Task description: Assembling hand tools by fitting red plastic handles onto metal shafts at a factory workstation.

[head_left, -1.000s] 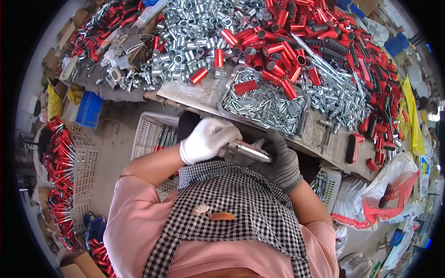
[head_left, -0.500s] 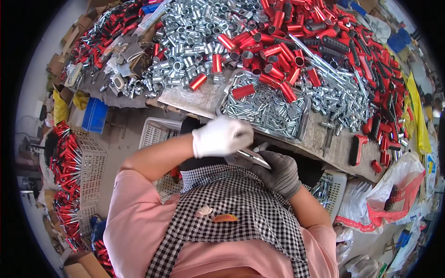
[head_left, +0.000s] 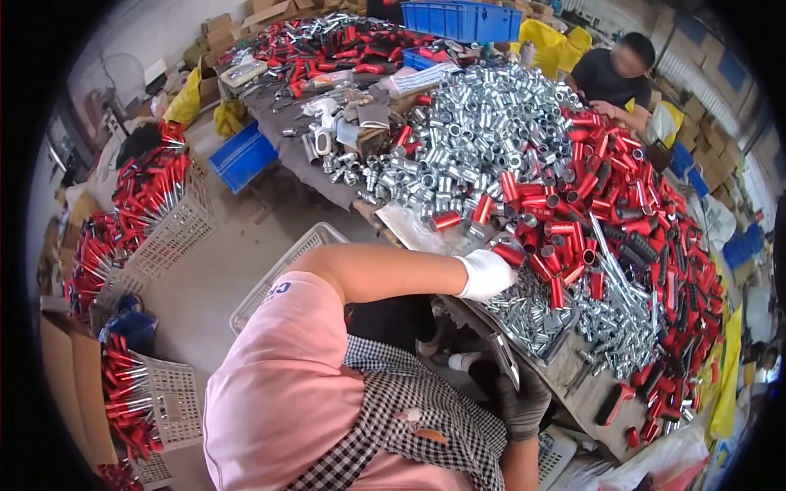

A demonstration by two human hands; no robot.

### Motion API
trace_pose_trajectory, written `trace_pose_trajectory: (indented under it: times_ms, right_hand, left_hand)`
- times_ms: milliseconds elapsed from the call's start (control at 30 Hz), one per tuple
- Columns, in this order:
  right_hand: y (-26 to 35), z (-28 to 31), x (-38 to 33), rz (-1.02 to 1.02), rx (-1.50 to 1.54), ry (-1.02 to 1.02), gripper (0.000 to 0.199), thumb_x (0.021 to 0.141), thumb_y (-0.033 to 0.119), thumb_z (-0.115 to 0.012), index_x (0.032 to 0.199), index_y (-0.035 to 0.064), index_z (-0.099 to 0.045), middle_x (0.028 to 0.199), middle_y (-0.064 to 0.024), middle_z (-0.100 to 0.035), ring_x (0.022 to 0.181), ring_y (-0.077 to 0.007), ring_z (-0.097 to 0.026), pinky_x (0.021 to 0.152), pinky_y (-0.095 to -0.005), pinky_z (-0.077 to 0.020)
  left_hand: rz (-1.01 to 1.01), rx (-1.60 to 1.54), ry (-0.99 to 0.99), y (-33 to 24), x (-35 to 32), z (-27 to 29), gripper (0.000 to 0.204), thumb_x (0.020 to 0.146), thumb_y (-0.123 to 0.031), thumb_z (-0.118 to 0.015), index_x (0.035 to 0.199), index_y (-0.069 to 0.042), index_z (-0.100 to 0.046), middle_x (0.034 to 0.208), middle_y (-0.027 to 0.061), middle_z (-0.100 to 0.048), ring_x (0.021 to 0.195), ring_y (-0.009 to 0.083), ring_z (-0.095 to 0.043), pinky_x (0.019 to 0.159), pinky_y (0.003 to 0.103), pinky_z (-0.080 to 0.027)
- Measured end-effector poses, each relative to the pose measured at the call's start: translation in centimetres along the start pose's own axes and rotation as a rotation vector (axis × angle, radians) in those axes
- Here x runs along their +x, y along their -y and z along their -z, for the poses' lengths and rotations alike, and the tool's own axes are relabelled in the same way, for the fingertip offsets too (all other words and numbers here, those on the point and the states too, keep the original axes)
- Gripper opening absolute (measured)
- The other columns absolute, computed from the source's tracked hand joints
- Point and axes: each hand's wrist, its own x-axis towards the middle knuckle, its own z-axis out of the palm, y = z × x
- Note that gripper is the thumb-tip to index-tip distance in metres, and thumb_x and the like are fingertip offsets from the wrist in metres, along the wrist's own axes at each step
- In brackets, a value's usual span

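— Since a moment ago the left hand (head_left: 485,274) in the white glove has left the lap and gone out to the table (head_left: 573,378); see it?

— Yes, it rests at the near edge of the heap, fingers curled down onto the small silver parts (head_left: 524,315), a red sleeve (head_left: 509,254) just past the fingertips. Whether they pinch anything, I cannot tell; the glove hides it.

— And the other one?

— The right hand (head_left: 522,403), in the dark glove, stays low by the table edge, closed around a flat metal piece (head_left: 503,358) that sticks up out of the fist, toward the white glove.

— Beyond the fingers?

— A bank of silver tubes (head_left: 483,123) farther out, red tubes (head_left: 589,196) to their right. White baskets of red-handled tools (head_left: 147,204) stand on the floor, well off to the left. Another person (head_left: 618,69) sits at the far end of the table.
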Motion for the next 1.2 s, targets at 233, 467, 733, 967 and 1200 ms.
trace_pose_trajectory:
  times_ms: [233,467,733,967,1200]
  right_hand:
    - [0.4,-0.8,1.7,0.074,-0.187,-0.034,0.035,0.075,0.026,-0.079,0.101,0.0059,-0.069,0.086,-0.0160,-0.069,0.077,-0.0346,-0.068,0.066,-0.0405,-0.0542]
    - [1.5,0.2,1.0,-0.082,-0.191,-0.026,0.044,0.072,0.029,-0.082,0.106,0.0043,-0.070,0.089,-0.0151,-0.071,0.082,-0.0302,-0.071,0.073,-0.0354,-0.0557]
    - [1.7,0.2,0.6,0.037,-0.299,-0.046,0.048,0.070,0.030,-0.084,0.107,0.0045,-0.070,0.085,-0.0142,-0.071,0.076,-0.0300,-0.071,0.068,-0.0364,-0.0562]
    - [1.0,0.0,0.4,0.080,-0.402,-0.053,0.050,0.069,0.032,-0.083,0.110,0.0064,-0.069,0.078,-0.0125,-0.069,0.067,-0.0299,-0.068,0.060,-0.0378,-0.0542]
    - [0.1,-0.4,1.1,0.075,-0.370,-0.033,0.050,0.069,0.031,-0.083,0.111,0.0080,-0.069,0.084,-0.0123,-0.070,0.070,-0.0300,-0.068,0.061,-0.0377,-0.0549]
  left_hand:
    - [0.014,0.212,0.007,1.5,1.0,0.0,0.017,0.080,-0.011,-0.059,0.090,-0.005,-0.070,0.089,0.0158,-0.067,0.087,0.0323,-0.068,0.072,0.044,-0.055]
    - [-0.051,0.099,-0.047,1.8,1.1,-0.1,0.018,0.078,-0.008,-0.060,0.095,-0.006,-0.065,0.092,0.0165,-0.064,0.091,0.0344,-0.065,0.076,0.046,-0.053]
    - [0.043,0.111,0.095,0.0,1.2,0.7,0.019,0.079,-0.007,-0.058,0.097,-0.002,-0.065,0.090,0.0176,-0.065,0.088,0.0356,-0.066,0.077,0.045,-0.054]
    - [-0.168,-0.046,-0.470,1.1,-0.9,0.8,0.016,0.081,-0.007,-0.059,0.095,-0.003,-0.063,0.084,0.0147,-0.064,0.079,0.0354,-0.065,0.070,0.045,-0.053]
    - [-0.374,-0.720,-0.433,-4.7,-5.9,2.4,0.010,0.085,-0.013,-0.068,0.090,-0.005,-0.067,0.096,0.0110,-0.068,0.094,0.0305,-0.065,0.084,0.041,-0.052]
